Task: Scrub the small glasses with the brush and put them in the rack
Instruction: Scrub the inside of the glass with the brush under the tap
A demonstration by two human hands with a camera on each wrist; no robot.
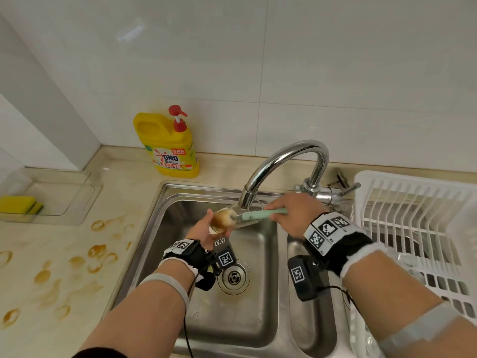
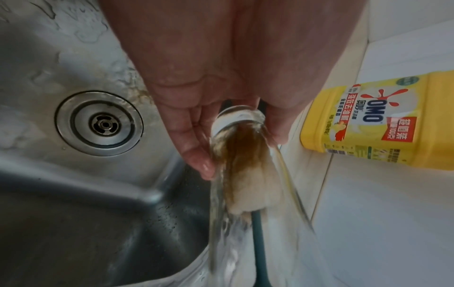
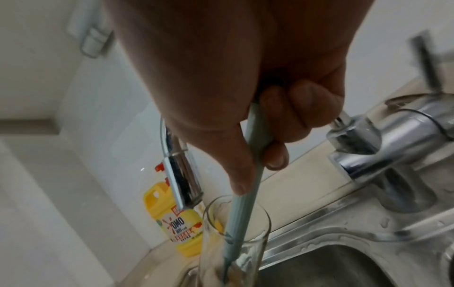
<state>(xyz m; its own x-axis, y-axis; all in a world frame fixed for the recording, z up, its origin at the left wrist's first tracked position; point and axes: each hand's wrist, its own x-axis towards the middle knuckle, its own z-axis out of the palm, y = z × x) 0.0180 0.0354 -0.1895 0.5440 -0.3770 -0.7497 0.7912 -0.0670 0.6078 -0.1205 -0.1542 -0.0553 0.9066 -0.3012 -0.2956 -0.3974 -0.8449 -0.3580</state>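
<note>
We're over the sink (image 1: 180,200) and both hands are busy. The left hand (image 1: 204,228) cradles a small glass (image 1: 233,219) by its base end, lying it nearly on its side just under the faucet (image 1: 284,161) spout; from the left wrist view the fingers (image 2: 194,139) curl along one side of the glass and the thumb along the other, so we have a firm wrap around it. The right hand (image 1: 291,213) is closed around the pale green handle of the brush (image 1: 258,215), thumb pressed along the handle and fingers folded beneath it, as the right wrist view shows clearly. The brush goes in through the mouth of the glass, and its sponge head, stained brown, sits deep inside near the bottom. Brown residue clouds the glass around the sponge.

To our right stands the white rack (image 1: 413,202), on the counter beside the sink; something clear lies inside it, but we can't tell what. Behind the basin there's a yellow detergent bottle (image 1: 167,148) with a red pump against the tiled wall. Far left, a yellow sponge (image 1: 19,205) rests in a clear tray, and brown ring stains (image 1: 98,250) dot the countertop (image 1: 64,293).
</note>
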